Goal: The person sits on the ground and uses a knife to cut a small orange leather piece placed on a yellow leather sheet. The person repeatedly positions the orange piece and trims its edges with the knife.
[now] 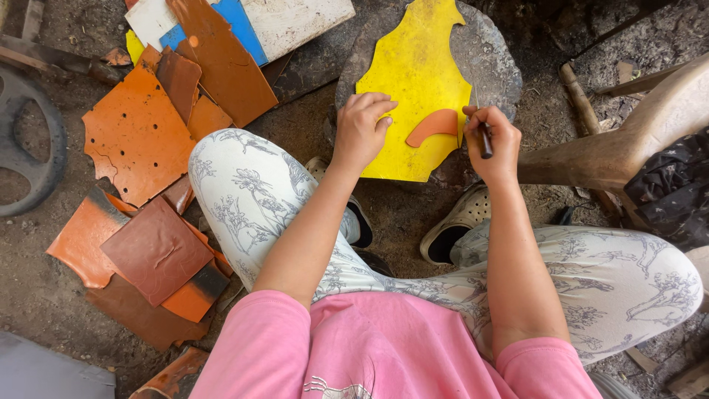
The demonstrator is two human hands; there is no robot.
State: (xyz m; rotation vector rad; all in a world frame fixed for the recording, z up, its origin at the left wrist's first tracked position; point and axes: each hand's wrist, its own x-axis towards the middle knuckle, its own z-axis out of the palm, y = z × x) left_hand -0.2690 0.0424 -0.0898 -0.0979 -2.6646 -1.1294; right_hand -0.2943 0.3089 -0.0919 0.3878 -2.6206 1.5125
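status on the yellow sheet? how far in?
Done: an orange curved piece lies on the yellow sheet, which rests flat on the round stone. In hand: the left hand presses the sheet down; the right hand holds a thin dark tool by the piece's end. Left: the sheet's outline looks whole, no cut-out visible; orange and brown scraps lie piled alongside.

Person, seated, seen from above: pink short-sleeved top (384,347), a small pale printed motif near its lower edge; loose off-white trousers (251,199) printed all over with grey flowers and branches; pale slip-on clog shoes (454,225) with perforated uppers and dark openings; left hand (362,129) and right hand (493,144) bare, forearms uncovered.
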